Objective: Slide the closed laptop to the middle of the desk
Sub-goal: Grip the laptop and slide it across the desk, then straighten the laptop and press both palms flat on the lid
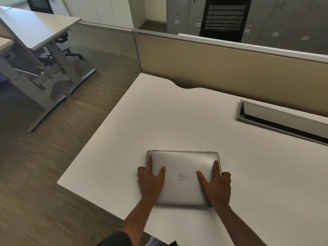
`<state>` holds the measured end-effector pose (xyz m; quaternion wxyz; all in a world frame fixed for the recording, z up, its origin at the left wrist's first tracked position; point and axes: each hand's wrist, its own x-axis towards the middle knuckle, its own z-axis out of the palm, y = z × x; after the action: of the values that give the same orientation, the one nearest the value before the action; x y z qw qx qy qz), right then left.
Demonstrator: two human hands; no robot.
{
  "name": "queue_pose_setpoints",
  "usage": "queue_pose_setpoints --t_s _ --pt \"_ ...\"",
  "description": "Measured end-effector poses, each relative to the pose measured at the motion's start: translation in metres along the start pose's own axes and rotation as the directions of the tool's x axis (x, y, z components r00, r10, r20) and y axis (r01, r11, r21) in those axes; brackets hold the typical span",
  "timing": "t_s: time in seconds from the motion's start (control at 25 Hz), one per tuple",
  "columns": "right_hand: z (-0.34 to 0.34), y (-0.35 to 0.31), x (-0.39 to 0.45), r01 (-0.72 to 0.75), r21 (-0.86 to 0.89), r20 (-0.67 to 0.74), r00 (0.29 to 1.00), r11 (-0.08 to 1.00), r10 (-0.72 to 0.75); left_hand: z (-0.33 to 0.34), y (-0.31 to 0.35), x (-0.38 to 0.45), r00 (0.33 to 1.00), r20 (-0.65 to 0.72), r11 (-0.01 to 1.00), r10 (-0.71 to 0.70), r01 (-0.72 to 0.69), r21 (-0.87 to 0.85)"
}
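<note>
A closed silver laptop [183, 164] with a round logo on its lid lies flat on the white desk [177, 118], near the front edge and toward the desk's left part. My left hand [150, 180] grips its left side, thumb and forefinger pressed on the lid and the other fingers curled over the edge. On the right side, my right hand [215, 183] holds it the same way. Both forearms reach in from the bottom of the view.
A recessed cable tray [284, 119] with a raised flap runs along the desk's back right. A tan partition [221, 64] stands behind the desk. The desk's left edge drops to wood-look floor [53, 157]. Another desk [35, 25] stands at far left, and an office chair [225, 18] behind the partition.
</note>
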<state>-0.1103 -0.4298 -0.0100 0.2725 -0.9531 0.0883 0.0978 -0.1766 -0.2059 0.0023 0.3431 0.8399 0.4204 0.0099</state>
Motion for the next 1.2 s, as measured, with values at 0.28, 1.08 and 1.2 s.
queue_pose_setpoints --t_s 0.28,1.08,1.2 --pt "-0.01 0.005 -0.019 -0.102 0.049 -0.057 0.993 0.994 0.105 0.007 0.006 0.01 0.991 0.068 0.991 0.118 -0.122 0.049" --pt "-0.016 0.025 -0.038 -0.303 0.112 -0.117 0.942 0.946 0.315 0.028 0.032 0.025 0.913 0.27 0.933 0.306 -0.344 0.107" --pt "-0.016 0.026 -0.035 -0.291 0.106 -0.126 0.945 0.951 0.303 0.03 0.031 0.026 0.911 0.268 0.93 0.313 -0.351 0.105"
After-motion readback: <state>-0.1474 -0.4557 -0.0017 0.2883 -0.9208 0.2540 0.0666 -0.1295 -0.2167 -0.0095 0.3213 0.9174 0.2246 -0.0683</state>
